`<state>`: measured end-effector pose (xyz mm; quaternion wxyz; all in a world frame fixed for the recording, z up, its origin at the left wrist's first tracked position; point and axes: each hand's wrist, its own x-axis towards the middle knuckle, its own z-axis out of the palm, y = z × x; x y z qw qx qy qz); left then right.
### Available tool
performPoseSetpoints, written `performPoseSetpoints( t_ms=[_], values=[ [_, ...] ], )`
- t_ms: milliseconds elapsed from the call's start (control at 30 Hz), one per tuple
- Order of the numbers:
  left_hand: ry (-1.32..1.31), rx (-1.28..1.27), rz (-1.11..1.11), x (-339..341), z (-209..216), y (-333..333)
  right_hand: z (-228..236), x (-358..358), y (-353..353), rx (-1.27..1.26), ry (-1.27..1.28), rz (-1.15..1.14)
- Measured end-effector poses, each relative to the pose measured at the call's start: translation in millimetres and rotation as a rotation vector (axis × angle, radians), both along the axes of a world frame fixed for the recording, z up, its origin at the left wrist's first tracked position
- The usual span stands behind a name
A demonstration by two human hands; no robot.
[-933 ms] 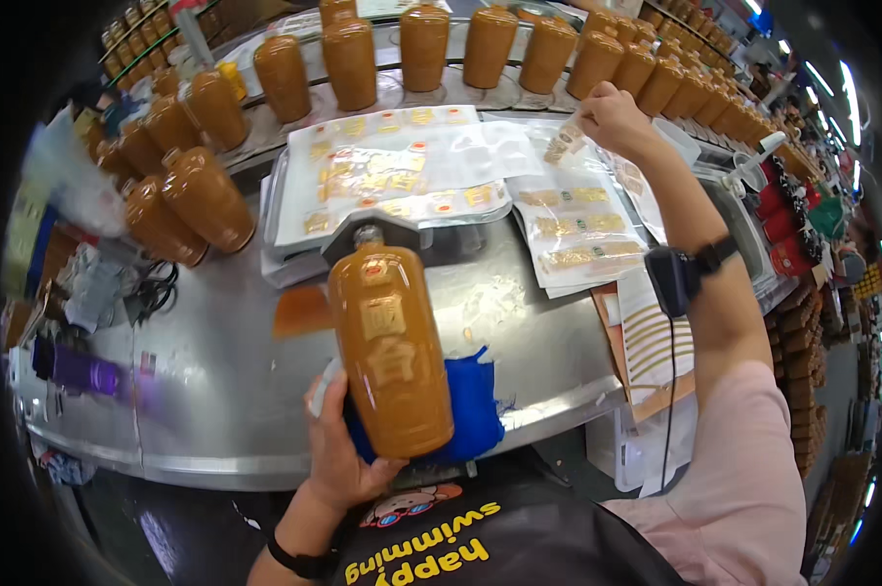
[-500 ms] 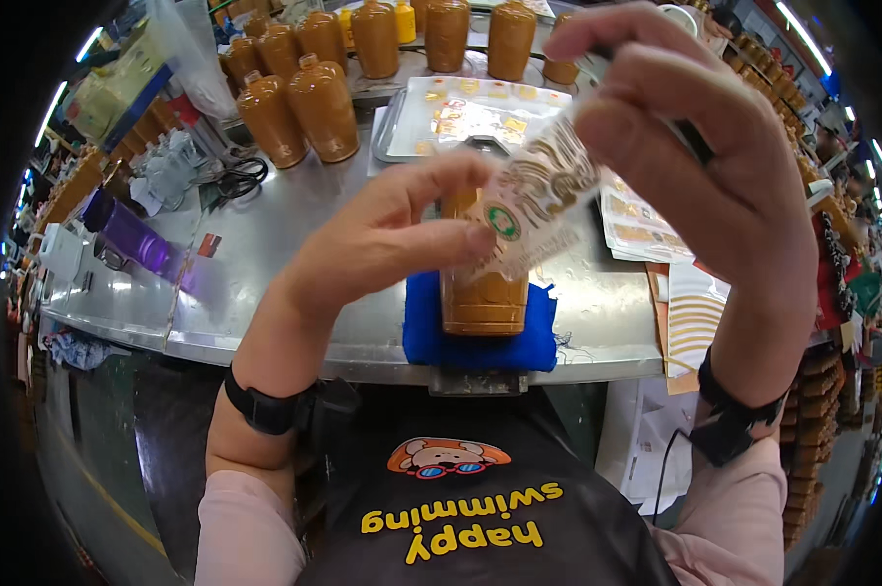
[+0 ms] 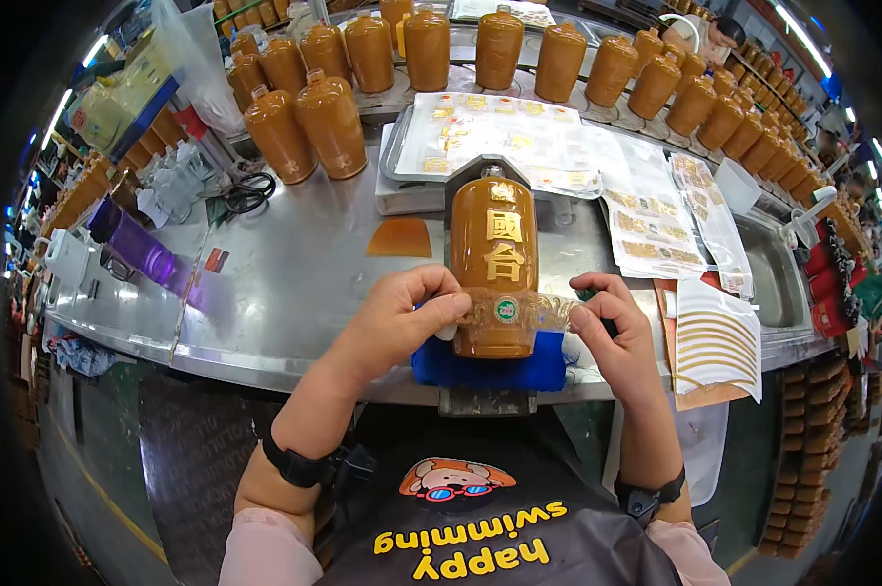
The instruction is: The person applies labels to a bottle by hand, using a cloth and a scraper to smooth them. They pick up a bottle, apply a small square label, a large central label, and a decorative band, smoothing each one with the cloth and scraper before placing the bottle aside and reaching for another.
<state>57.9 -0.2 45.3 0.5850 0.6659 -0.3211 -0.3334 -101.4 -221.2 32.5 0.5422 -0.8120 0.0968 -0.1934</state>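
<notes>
A glossy brown bottle (image 3: pixel 494 220) with raised gold characters lies in a dark holder, neck away from me. A thin transparent decal strip (image 3: pixel 506 310), with a green round mark and pale gold pattern, stretches across its lower front. My left hand (image 3: pixel 397 317) pinches the strip's left end against the bottle's side. Its right end, off the bottle's edge, is between the thumb and fingers of my right hand (image 3: pixel 621 337). Something dark, which I cannot make out, shows behind the right fingers. A blue cloth (image 3: pixel 548 369) lies under the bottle's base.
A tray (image 3: pixel 397 146) of decal sheets stands beyond the bottle, with more sheets (image 3: pixel 651 230) to the right. Brown bottles (image 3: pixel 426 49) line the back. At left are a purple bottle (image 3: pixel 138 244) and black scissors (image 3: pixel 248 193); an amber flat piece (image 3: pixel 399 237) lies nearer. A sink (image 3: pixel 778 283) sits far right.
Both hands have come down from in front of the bottle. The decal strip, earlier held up and tilted in the air, now lies across the bottle's lower front. A white backing sheet is not distinguishable.
</notes>
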Motion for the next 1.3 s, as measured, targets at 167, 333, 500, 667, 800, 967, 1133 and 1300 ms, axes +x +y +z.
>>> performPoseSetpoints(
  t_ms=[167,333,500,667,800,967,1133,1300],
  values=[
    [0.006,0.019,0.01,0,-1,-2,-4,4,-1,-0.011,-0.024,0.018],
    [0.005,0.022,0.017,-1,-2,-2,-6,6,-1,0.01,0.004,0.021],
    [-0.051,0.034,0.042,-3,-1,-2,-12,8,-3,-0.011,-0.016,0.029],
    [-0.039,0.042,0.05,-3,0,-3,-14,11,-4,-0.014,-0.019,0.038],
    [-0.058,0.038,0.062,-4,0,-5,-18,12,-10,-0.028,0.045,0.099],
    [-0.088,0.047,0.064,-3,0,-4,-2,15,-12,0.049,0.094,0.022],
    [-0.099,0.074,0.06,-2,2,-4,4,27,12,-0.123,0.028,0.141],
    [-0.102,0.074,0.069,-4,2,-4,-3,30,16,-0.093,0.025,0.139]
  ],
)
